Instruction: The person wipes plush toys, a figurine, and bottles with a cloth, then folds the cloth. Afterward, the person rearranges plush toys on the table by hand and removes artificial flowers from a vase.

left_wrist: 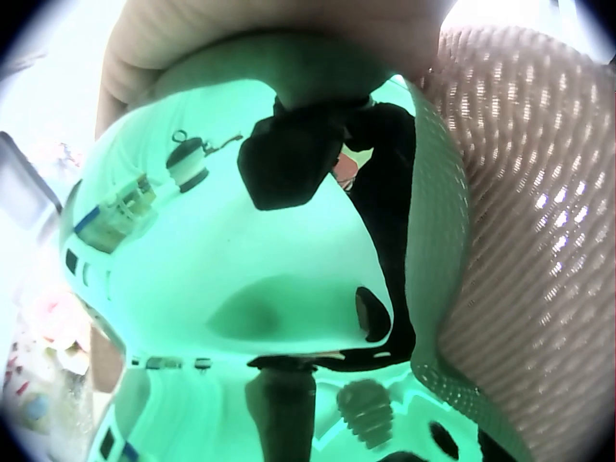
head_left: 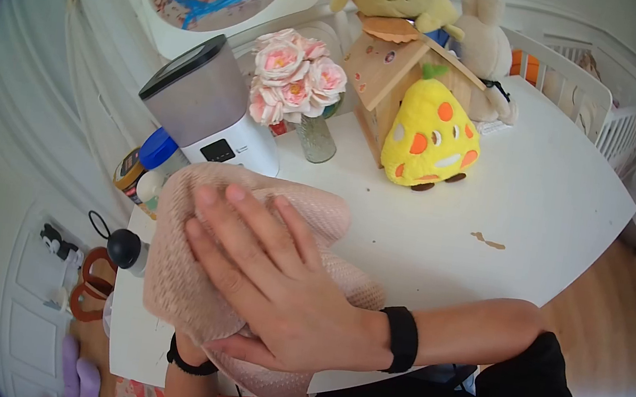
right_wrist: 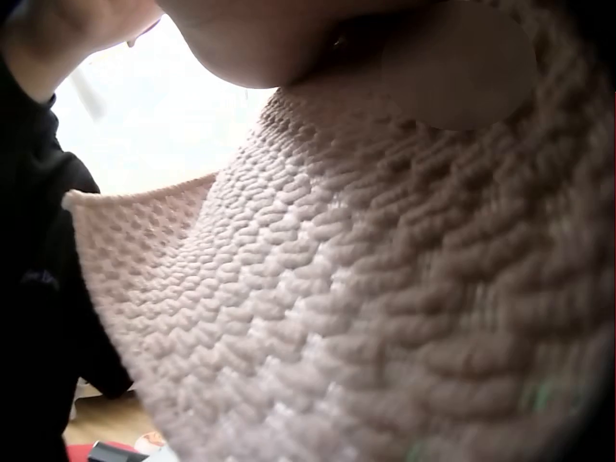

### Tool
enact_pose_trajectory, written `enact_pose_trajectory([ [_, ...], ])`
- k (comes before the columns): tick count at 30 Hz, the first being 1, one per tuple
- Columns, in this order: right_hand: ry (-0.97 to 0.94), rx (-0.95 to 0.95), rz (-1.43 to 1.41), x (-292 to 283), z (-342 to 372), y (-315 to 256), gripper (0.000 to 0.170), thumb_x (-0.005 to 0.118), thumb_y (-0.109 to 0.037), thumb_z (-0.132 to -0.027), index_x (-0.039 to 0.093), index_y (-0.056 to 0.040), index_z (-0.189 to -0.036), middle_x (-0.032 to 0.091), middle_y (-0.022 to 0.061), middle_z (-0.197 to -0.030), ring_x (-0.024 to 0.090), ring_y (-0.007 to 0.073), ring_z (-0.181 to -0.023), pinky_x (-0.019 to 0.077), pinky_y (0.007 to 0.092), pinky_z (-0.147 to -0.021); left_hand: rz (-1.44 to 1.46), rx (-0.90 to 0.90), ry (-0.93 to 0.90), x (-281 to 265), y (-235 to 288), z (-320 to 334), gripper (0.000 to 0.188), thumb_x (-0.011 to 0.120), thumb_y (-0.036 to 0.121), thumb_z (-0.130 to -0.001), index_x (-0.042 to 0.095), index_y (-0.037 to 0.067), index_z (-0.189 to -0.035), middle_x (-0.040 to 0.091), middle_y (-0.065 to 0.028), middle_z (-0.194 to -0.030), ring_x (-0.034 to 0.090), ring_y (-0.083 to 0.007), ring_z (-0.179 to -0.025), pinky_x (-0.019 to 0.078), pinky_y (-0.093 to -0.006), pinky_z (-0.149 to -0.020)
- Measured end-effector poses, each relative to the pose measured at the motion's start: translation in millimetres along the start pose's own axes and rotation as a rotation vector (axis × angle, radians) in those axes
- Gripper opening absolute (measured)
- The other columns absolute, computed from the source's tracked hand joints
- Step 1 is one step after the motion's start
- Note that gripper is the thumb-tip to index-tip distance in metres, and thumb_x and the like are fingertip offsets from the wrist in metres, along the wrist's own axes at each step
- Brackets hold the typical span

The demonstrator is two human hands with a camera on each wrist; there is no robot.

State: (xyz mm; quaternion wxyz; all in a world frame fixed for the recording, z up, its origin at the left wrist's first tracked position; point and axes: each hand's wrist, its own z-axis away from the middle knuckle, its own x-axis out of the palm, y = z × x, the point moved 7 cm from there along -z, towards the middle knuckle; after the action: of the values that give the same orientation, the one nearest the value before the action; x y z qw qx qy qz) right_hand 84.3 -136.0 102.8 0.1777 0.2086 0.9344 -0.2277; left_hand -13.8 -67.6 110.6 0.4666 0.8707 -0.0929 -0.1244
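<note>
A pink textured cloth [head_left: 179, 260] drapes over what my left hand holds and hides most of that hand in the head view. My right hand [head_left: 280, 291] lies flat on top of the cloth, fingers nearly straight and pressing on it. In the left wrist view, my left hand [left_wrist: 279, 38] grips a glossy green rounded object [left_wrist: 260, 269] with a mirror-like surface; its kind I cannot tell. The cloth hangs right along the object's side there. Close up in the right wrist view, the cloth's weave fills most of the picture below the right hand [right_wrist: 260, 38].
On the white table [head_left: 515, 185] stand a grey-and-white appliance [head_left: 201, 101], a glass vase [head_left: 316, 140] of pink flowers, a yellow plush toy [head_left: 432, 137] and a wooden house [head_left: 385, 70]. A bottle with a black lid [head_left: 125, 249] stands at the left edge.
</note>
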Motion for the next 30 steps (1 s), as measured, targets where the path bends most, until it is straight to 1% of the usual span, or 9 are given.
enact_pose_trajectory([
  [7, -0.09, -0.032, 0.082, 11, 69, -1, 0.101, 0.075, -0.052, -0.077, 0.035, -0.0039, -0.156, 0.025, 0.0185, -0.165, 0.023, 0.0363, -0.153, 0.0242, 0.0605, -0.118, 0.37, 0.006, 0.059, -10, -4, 3, 0.067, 0.064, 0.031, -0.098, 0.037, 0.0, -0.151, 0.054, -0.0171, -0.137, 0.059, -0.0242, -0.12, 0.0501, -0.0358, -0.103],
  [11, -0.15, 0.016, 0.014, -1, 59, 8, 0.094, 0.074, -0.046, -0.082, 0.033, -0.0052, -0.157, 0.026, 0.0215, -0.164, 0.026, 0.0386, -0.152, 0.03, 0.0625, -0.114, -0.294, -0.09, 0.215, -2, 5, 10, 0.083, 0.04, 0.062, -0.098, 0.035, -0.001, -0.152, 0.046, -0.0232, -0.149, 0.055, -0.0313, -0.129, 0.0426, -0.0429, -0.112],
  [14, -0.053, 0.07, -0.051, -4, 17, 29, 0.076, 0.062, -0.039, -0.097, 0.031, -0.0045, -0.157, 0.029, 0.0303, -0.158, 0.029, 0.0494, -0.147, 0.0282, 0.0584, -0.116, 0.066, -0.079, 0.372, -63, -48, 43, 0.084, 0.039, 0.063, -0.097, 0.034, 0.0, -0.152, 0.045, -0.023, -0.15, 0.052, -0.0309, -0.132, 0.0393, -0.0422, -0.114],
  [17, 0.074, 0.147, -0.441, -2, -20, 56, 0.057, 0.052, -0.03, -0.105, 0.037, -0.0057, -0.153, 0.048, 0.0332, -0.144, 0.049, 0.0478, -0.132, 0.0432, 0.0473, -0.106, 0.417, -0.116, 0.352, -31, -33, 29, 0.085, 0.038, 0.064, -0.096, 0.035, -0.001, -0.151, 0.046, -0.0216, -0.149, 0.049, -0.031, -0.135, 0.0386, -0.0432, -0.114],
  [19, -0.183, 0.531, -0.718, 15, -28, 73, 0.049, 0.042, -0.029, -0.107, 0.044, 0.0028, -0.145, 0.065, 0.0314, -0.116, 0.065, 0.0481, -0.097, 0.0507, 0.0479, -0.09, -0.073, 0.071, 0.197, -18, -5, 7, 0.09, 0.039, 0.068, -0.093, 0.039, -0.003, -0.149, 0.046, -0.0226, -0.149, 0.05, -0.0321, -0.134, 0.0417, -0.043, -0.11],
  [20, -0.185, 0.527, -0.717, 19, -26, 79, 0.049, 0.042, -0.029, -0.107, 0.044, 0.0028, -0.145, 0.065, 0.0314, -0.116, 0.065, 0.0481, -0.097, 0.0507, 0.0479, -0.09, -0.07, 0.071, 0.175, -17, -5, 6, 0.09, 0.039, 0.068, -0.093, 0.038, -0.003, -0.149, 0.046, -0.0231, -0.148, 0.052, -0.0316, -0.131, 0.0427, -0.0424, -0.109],
  [25, -0.219, 0.8, -1.177, 42, 22, 113, 0.041, 0.05, -0.026, -0.106, 0.052, 0.0018, -0.136, 0.071, 0.0091, -0.106, 0.069, 0.0191, -0.089, 0.0542, 0.0353, -0.081, -0.12, 0.049, 0.173, -16, -1, 7, 0.092, 0.041, 0.068, -0.094, 0.036, -0.004, -0.15, 0.047, -0.0244, -0.147, 0.058, -0.0296, -0.123, 0.0494, -0.0407, -0.103],
  [28, 0.001, 0.53, -1.114, 33, 50, 107, 0.039, 0.055, -0.025, -0.105, 0.053, 0.0008, -0.134, 0.066, 0.0017, -0.111, 0.062, 0.0081, -0.095, 0.0526, 0.0282, -0.081, -0.092, 0.057, 0.148, -11, 1, 5, 0.093, 0.044, 0.067, -0.094, 0.036, -0.006, -0.15, 0.048, -0.0245, -0.146, 0.064, -0.0285, -0.114, 0.0548, -0.0389, -0.094],
  [30, -0.053, 0.599, -1.006, 31, 81, 98, 0.037, 0.055, -0.023, -0.105, 0.053, 0.0012, -0.133, 0.064, 0.0054, -0.115, 0.061, 0.0119, -0.1, 0.0512, 0.0309, -0.086, -0.098, 0.055, 0.152, -10, 3, 5, 0.093, 0.044, 0.067, -0.093, 0.036, -0.006, -0.149, 0.049, -0.0248, -0.145, 0.065, -0.0282, -0.111, 0.0558, -0.0383, -0.091],
])
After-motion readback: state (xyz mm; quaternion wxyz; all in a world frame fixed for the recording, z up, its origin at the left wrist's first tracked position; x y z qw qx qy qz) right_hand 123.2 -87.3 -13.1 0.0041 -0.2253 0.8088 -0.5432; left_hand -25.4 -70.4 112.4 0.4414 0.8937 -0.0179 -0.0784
